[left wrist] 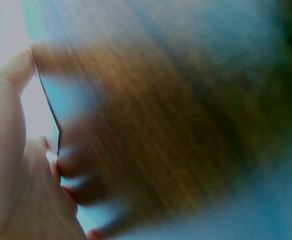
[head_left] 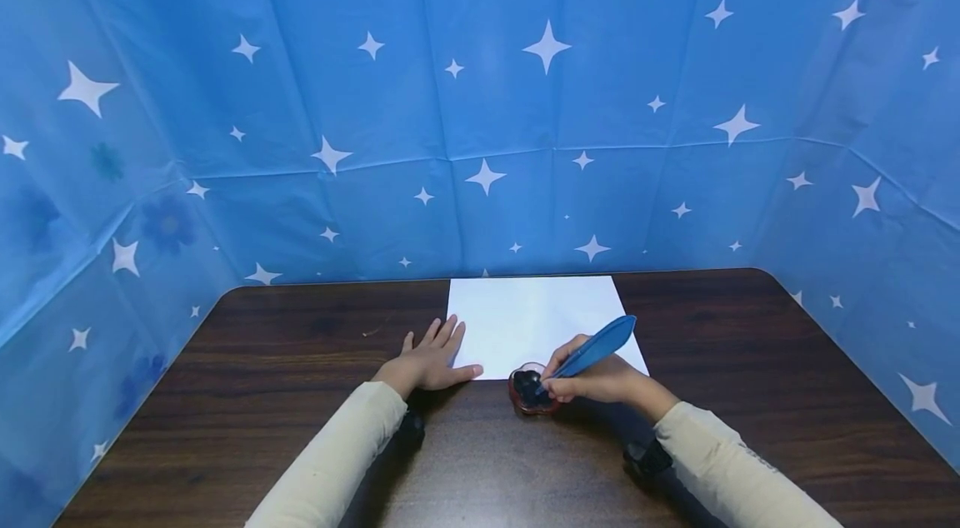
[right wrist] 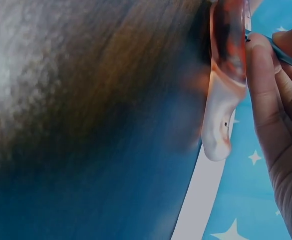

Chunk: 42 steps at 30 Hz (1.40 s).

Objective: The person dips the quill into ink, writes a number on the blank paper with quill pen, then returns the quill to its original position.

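Note:
In the head view my right hand (head_left: 588, 378) pinches a blue feather quill pen (head_left: 603, 342) between thumb and fingers. Its lower end points down into a small reddish dish (head_left: 534, 409) holding black ink (head_left: 529, 383); the fingertips hide part of the tip. The dish overlaps the lower edge of a white sheet of paper (head_left: 536, 311). My left hand (head_left: 427, 360) lies with spread fingers at the sheet's lower left corner. From the right wrist, the dish (right wrist: 229, 45) shows side-on, with a pale, rounded part (right wrist: 218, 120) below it, beside the fingers (right wrist: 265, 95).
A dark wooden table (head_left: 300, 395) with a glossy surface carries everything. Behind it and along both sides hangs a blue curtain (head_left: 420, 95) with white stars. Dark bands (head_left: 647, 457) sit at both wrists, close above the tabletop.

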Motion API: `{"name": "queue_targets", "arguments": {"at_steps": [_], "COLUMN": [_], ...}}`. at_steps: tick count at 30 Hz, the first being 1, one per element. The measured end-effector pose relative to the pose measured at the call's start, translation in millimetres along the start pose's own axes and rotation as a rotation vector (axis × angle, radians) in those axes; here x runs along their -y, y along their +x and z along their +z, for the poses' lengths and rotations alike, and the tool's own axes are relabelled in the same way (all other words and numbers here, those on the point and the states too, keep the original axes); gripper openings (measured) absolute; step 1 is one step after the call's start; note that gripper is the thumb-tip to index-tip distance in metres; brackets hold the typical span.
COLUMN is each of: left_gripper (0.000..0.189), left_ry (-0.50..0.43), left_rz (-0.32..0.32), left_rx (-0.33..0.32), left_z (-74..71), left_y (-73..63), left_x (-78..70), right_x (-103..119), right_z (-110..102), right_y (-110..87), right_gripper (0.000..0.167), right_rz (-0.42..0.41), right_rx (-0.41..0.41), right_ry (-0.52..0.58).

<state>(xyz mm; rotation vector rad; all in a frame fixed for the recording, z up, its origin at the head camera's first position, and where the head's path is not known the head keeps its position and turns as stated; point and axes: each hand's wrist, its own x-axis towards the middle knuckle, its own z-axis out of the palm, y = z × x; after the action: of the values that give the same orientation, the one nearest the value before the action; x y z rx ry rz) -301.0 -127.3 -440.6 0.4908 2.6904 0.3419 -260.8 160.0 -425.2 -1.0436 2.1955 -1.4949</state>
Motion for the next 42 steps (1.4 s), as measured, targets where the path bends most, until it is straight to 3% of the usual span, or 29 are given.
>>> {"name": "queue_targets", "arguments": {"at_steps": [7, 12, 18, 24, 36, 42], "left_gripper": [0.086, 0.087, 0.089, 0.086, 0.088, 0.095], "left_ry": [0.007, 0.001, 0.027, 0.01, 0.032, 0.014], "left_rz": [-0.002, 0.004, -0.015, -0.003, -0.016, -0.009], "left_rx": [-0.002, 0.002, 0.011, -0.011, -0.025, -0.025], "left_z": [-2.3, -3.2, 2.1, -4.1, -3.2, 0.8], "left_y": [-1.6, -3.2, 2.3, -5.4, -3.3, 2.3], "left_x": [-3.4, -4.6, 1.1, -5.4, -6.0, 1.3], "right_x": [-2.0, -1.3, -0.4, -4.7, -2.1, -6.1], "right_z": [-1.5, -6.8, -20.1, -33.5, -51.5, -54.9], "right_y": [-0.1, -0.6, 6.9, 20.2, 51.1, 62.7], "right_gripper": [0.01, 0.014, 0.019, 0.022, 0.023, 0.02], "right_rz": [-0.073, -0.055, 0.02, 0.059, 0.241, 0.332], "right_rx": [-0.003, -0.105, -0.315, -0.506, -0.696, -0.716], "right_ry": [-0.035, -0.033, -0.021, -0.015, -0.011, -0.029]}}
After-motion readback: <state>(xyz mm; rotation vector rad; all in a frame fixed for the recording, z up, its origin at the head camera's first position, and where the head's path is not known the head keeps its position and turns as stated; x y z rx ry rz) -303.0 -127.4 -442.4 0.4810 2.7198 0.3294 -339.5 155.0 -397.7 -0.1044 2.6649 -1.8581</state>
